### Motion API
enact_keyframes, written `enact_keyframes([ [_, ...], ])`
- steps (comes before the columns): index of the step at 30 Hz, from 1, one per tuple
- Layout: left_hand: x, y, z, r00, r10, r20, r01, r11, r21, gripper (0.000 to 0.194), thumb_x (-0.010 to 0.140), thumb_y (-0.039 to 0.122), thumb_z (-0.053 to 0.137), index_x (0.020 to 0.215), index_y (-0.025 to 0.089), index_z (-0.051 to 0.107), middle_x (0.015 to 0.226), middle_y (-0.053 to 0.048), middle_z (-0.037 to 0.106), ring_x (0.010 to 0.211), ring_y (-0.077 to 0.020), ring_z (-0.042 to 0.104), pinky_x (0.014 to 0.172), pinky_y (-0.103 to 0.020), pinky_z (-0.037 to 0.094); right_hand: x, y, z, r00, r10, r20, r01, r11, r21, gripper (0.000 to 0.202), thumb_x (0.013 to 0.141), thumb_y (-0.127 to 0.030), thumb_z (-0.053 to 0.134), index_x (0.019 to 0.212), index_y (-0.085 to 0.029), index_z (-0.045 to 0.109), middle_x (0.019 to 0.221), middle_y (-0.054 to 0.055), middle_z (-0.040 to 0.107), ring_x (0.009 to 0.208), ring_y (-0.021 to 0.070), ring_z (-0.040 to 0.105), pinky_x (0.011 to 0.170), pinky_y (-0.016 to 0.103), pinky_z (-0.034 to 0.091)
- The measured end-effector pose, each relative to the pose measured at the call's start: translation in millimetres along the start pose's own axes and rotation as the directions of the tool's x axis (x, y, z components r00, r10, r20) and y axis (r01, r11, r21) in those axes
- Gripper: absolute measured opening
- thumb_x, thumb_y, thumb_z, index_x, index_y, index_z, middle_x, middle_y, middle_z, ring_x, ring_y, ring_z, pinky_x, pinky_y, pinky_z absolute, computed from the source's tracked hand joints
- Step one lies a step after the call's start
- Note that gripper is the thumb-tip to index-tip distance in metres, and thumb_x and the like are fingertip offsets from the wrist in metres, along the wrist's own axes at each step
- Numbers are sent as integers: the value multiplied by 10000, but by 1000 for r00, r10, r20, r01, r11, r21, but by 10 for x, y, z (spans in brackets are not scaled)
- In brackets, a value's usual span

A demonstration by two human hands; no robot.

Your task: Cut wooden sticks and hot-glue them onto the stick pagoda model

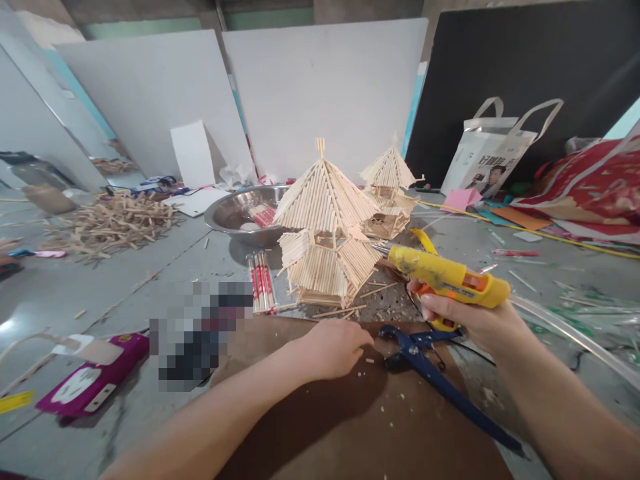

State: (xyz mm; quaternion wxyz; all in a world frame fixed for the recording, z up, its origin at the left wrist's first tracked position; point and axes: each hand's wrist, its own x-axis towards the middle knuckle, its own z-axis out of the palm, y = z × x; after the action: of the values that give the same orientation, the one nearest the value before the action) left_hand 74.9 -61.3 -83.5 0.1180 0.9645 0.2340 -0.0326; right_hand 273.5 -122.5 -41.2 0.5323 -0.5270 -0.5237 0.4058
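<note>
Head view. R hand (pixel 457 315) wrapped round handle of yellow plastic glue gun (pixel 425 268); grip closed on it, small orange light lit on its side. Clear rod (pixel 575 337) runs from rear of gun toward R edge. Metal nozzle points L, at R side of lower roof of tiered pale wooden-stick pavilion model (pixel 327 207); contact w/ roof: can't tell.

L hand (pixel 335 348) over brown flat sheet (pixel 300 433), just in front of model; fingers bent, tips partly hidden, so can't tell if grip is spread, pressed together or pinching sth.

Model upright, approx. center, beyond sheet. 2nd similar stick pavilion (pixel 390 172) behind it, to R. Shiny round metal bowl (pixel 217 217) behind-L; red-and-white-wrapped stick bundles (pixel 261 283) near model's L side. Blue-handled metal cutter (pixel 430 370) on sheet, betw. hands, jaws toward model. Loose stick pile (pixel 117 223) far L; magenta box w/ white plug (pixel 95 383) near L.
</note>
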Motion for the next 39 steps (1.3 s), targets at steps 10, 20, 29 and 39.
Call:
enact_keyframes([
  [10, 123, -160, 213, 998, -23, -60, 31, 991, 131, 167, 787, 172, 393, 784, 183, 559, 800, -34, 527, 685, -126, 555, 589, -211, 423, 14, -18, -36, 996, 18, 82, -14, 999, -45, 229, 666, -330, 614, 846, -197, 566, 772, 27, 587, 559, 111, 519, 510, 245, 437],
  [20, 105, -119, 193, 993, -27, -115, 31, 999, 30, 161, 770, 98, 353, 799, 153, 501, 789, -35, 537, 668, -123, 520, 596, -223, 400, 7, -24, 36, 1000, 12, 9, -12, 1000, -1, 255, 620, -347, 641, 813, -192, 580, 716, 15, 590, 509, 102, 507, 469, 235, 420],
  [29, -2, 176, -97, 939, -335, -71, 53, 347, -936, 140, 774, 206, 447, 880, 131, 499, 511, 47, 492, 473, -65, 485, 521, -203, 402, 3, 5, 5, 1000, -22, -10, 22, 998, -59, 229, 636, -345, 636, 815, -209, 596, 754, 26, 580, 521, 105, 503, 475, 247, 437],
  [39, -50, 44, -327, 943, -332, -3, -133, -372, -919, 197, 696, 144, 587, 891, 115, 571, 603, 14, 560, 444, -62, 535, 395, -157, 440, -29, -47, -47, 991, -123, 52, 121, 992, 29, 202, 678, -367, 600, 818, -225, 569, 754, 2, 565, 463, 73, 482, 421, 214, 426],
])
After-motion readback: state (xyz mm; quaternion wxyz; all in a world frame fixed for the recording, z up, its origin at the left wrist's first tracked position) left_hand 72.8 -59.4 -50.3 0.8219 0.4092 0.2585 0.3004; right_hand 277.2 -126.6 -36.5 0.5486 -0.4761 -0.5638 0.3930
